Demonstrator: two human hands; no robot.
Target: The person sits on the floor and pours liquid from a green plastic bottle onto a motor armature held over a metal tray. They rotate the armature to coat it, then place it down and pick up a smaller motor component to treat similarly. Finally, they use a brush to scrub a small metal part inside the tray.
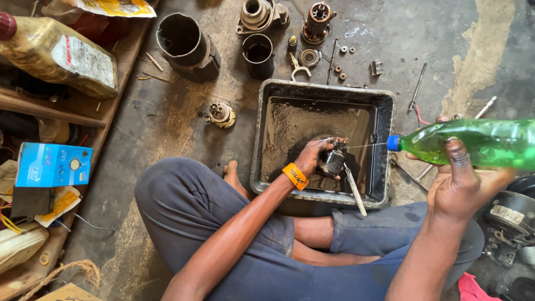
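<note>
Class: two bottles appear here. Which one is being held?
The green bottle, gripped by the right hand. The yellowish bottle lies untouched on the shelf.

Bright, even daylight with soft shadows, sharp focus throughout, slight wide-angle stretching at the edges, no strong glare.

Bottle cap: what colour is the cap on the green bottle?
Blue: the cap on the green bottle, held in the right hand; head view.

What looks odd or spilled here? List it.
Dark dirty liquid pools in the black tray. A thin jet runs from the green bottle in the right hand onto the grimy metal part held by the left hand.
</note>
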